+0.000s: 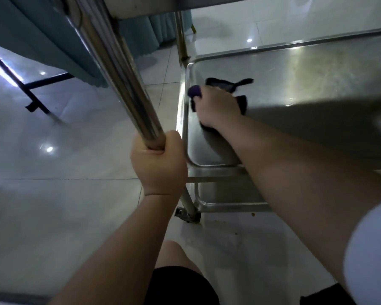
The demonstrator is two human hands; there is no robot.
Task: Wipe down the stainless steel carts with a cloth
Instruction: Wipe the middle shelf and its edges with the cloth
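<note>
I look down at the lower shelf of a stainless steel cart. My left hand grips the cart's upright steel post near the shelf's front left corner. My right hand holds a dark purple cloth against the shelf's left part, close to the raised rim. Bits of cloth stick out past the fingers and beside the wrist. The cart's upper shelf edge cuts across the right of the view and hides part of the lower shelf.
A castor wheel sits under the post on the pale tiled floor. Teal curtains hang at the back left, with a black frame base beneath. My knee is in the foreground. Small crumbs lie on the floor by the cart.
</note>
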